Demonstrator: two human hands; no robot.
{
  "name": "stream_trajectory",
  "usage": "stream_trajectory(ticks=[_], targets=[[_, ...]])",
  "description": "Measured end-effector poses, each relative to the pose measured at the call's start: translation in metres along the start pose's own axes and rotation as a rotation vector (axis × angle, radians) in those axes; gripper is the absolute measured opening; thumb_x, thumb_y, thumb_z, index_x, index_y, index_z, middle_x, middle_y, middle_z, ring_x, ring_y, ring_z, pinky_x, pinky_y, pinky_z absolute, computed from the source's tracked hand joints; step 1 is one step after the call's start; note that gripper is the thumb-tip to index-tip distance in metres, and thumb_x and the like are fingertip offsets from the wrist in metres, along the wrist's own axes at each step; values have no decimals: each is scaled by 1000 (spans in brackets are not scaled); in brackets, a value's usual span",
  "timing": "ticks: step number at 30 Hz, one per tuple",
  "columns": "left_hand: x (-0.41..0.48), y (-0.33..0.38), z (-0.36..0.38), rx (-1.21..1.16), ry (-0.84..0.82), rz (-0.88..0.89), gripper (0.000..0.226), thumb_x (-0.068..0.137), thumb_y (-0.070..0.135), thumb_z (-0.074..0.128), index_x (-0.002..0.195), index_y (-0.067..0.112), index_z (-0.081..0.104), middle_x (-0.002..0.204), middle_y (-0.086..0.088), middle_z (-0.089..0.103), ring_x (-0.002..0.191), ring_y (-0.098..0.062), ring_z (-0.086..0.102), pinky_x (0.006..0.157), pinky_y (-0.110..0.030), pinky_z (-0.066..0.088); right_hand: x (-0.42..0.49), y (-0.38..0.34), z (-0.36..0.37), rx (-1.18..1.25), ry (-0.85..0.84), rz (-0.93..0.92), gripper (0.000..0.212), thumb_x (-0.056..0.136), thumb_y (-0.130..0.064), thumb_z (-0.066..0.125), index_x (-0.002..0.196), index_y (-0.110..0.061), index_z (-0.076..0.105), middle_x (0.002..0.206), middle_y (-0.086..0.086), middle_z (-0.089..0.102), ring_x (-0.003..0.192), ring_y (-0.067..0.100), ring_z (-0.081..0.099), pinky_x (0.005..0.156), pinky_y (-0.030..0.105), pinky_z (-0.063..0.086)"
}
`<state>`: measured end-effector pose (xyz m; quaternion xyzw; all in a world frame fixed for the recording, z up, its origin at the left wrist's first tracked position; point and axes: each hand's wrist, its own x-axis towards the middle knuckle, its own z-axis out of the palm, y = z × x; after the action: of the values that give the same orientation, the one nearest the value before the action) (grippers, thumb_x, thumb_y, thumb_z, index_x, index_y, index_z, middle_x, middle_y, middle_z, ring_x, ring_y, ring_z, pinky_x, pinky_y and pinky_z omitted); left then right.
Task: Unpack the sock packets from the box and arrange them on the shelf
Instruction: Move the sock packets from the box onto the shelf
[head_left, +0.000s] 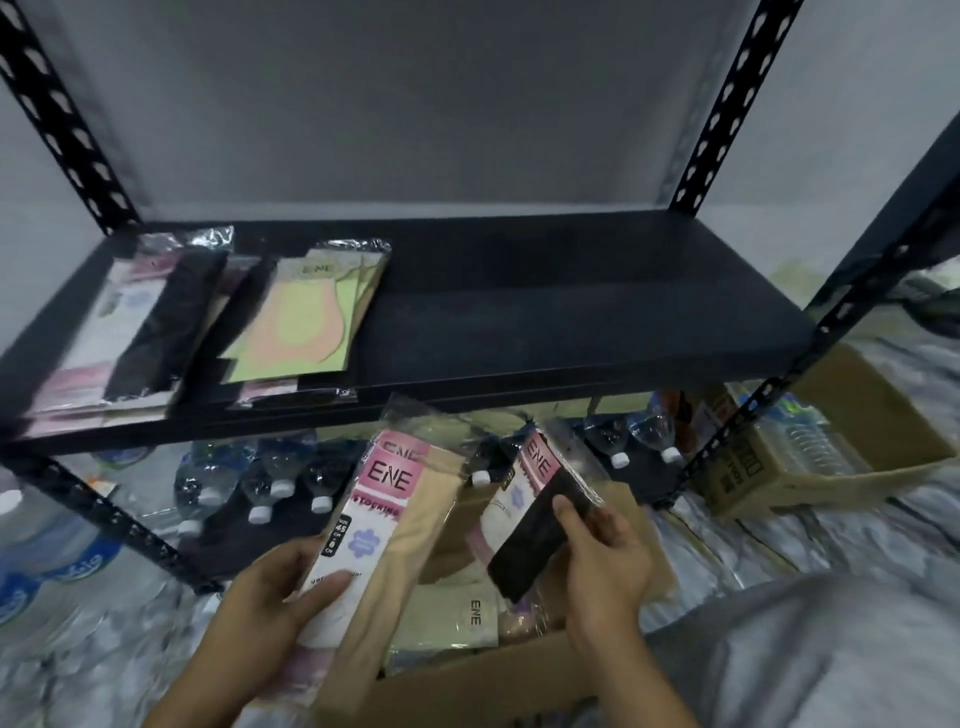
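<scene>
The beige stocking packet (395, 519) (clear wrap, pink ENE label) sits in the left hand (275, 587), thumb curled across its front. I see the black sock packet (535, 525) pinched between thumb and fingers of the right hand (602, 556). Both hang above the cardboard box (467, 680) and just below the dark shelf (571, 322) — more packets (306, 317) lie at its left end.

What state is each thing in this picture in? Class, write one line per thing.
left hand: grips the beige packets, above the box
right hand: grips the black packet
box: open, more packets inside
black-sock pile: lying flat at the shelf's left end
green-sock pile: lying flat beside it
shelf: right part bare
water bottles: capped, lying under the shelf
</scene>
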<state>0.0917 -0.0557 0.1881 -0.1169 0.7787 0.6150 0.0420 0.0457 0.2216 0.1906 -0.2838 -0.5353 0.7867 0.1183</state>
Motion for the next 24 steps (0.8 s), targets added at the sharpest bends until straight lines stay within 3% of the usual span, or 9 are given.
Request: stream_trajectory(ticks=[1,5,8,10,12,16,20,24], targets=[[-7,2,0,-58,11,3,34,59,28,91,86,15,74,96,-8,77,86,-18,73,75,-28,59,-9,-12,0,-6,-32,-44,17,80,-1,71,95,-7,67,85,3,71,65,1,69,51,8,50],[-34,32,-1,-255,93,52,26,68,1,76,93,2,70,95,-16,76,82,-19,74,66,-20,58,-37,-53,5,-19,-134,-165,17,76,-3,75,83,-17,69,72,-6,75,71,8,71,59,19,56],[-52,59,-17,-325,157,103,59,48,36,94,95,8,72,96,-12,77,89,-30,73,68,-27,61,-54,-85,18,20,-227,-211,17,76,-5,74,86,-18,71,81,-3,77,81,15,73,73,29,59],[-62,78,-32,-366,210,118,75,37,47,94,97,9,72,99,-12,76,89,-32,73,74,-36,61,-64,-106,31,60,-295,-222,17,77,-7,74,90,-16,72,87,2,77,86,19,73,77,32,58],[-67,96,-48,-401,252,126,58,55,35,91,103,8,70,102,-14,75,91,-35,72,79,-42,59,-72,-125,49,94,-367,-233,14,80,-6,71,91,-14,72,88,5,77,84,19,73,74,31,58],[-62,122,-94,-430,360,142,32,76,12,71,106,3,66,99,-17,75,76,-25,73,64,-33,61,-77,-157,95,123,-489,-194,7,84,-5,68,88,-9,72,86,11,75,78,22,73,67,31,60],[-36,141,-147,-287,455,116,18,86,13,69,103,5,68,100,-21,74,86,-36,70,83,-51,57,-70,-179,149,125,-560,-105,6,83,-4,70,89,-6,70,81,13,75,72,23,73,65,33,60],[5,161,-180,-202,466,69,17,89,11,66,103,0,66,93,-20,74,75,-33,72,63,-38,59,-48,-185,209,51,-637,30,13,82,-3,71,93,0,67,83,17,74,71,27,73,65,37,61]])
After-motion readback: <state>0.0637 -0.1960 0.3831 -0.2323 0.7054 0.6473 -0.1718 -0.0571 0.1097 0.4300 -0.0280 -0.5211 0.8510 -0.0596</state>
